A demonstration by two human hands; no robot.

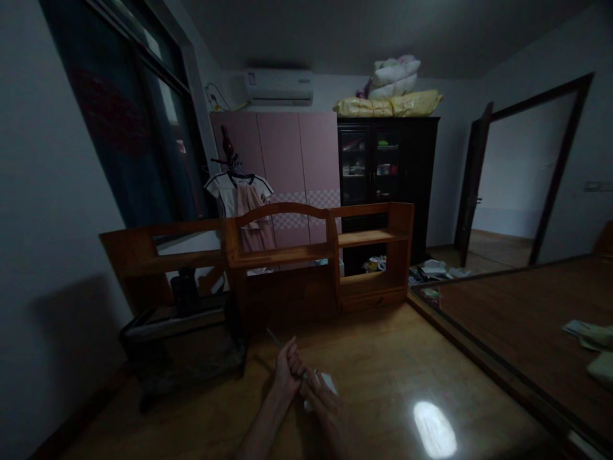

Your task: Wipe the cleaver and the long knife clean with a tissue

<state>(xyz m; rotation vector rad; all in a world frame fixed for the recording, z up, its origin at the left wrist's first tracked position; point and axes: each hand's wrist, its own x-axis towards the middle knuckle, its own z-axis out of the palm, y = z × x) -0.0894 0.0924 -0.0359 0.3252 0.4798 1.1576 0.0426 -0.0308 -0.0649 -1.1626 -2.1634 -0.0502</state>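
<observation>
**Evidently, a thin rod [273,337] gripped in front of the wooden shelf unit [282,255]**

Head view. Handling: I judge the rod light and stiff, since its exposed length runs straight with no visible sag. Its material is too dim to tell; if the surface is smooth, it could turn or slide between my fingers. Breakage looks unlikely under a moderate grip, though so slender a shaft might bend if levered. The best hold, I judge, is around the shaft close to where my left hand [287,363] has it, leaving the far tip free. The white piece [329,383] beside my right hand [322,394] looks thin and light, perhaps paper or cloth; its softness I cannot confirm.

Position: the rod lies on the near side of the shelf unit, its free tip pointing towards the unit's base and leaning to the left. My left hand is curled around the shaft. My right hand is just beside it, nearer to me and farther right, its fingertips meeting the left; whether they close on the rod's hidden end or on the white piece, I cannot tell. Both hands are over the tabletop [373,345], in front of the shelf unit's middle section.
</observation>
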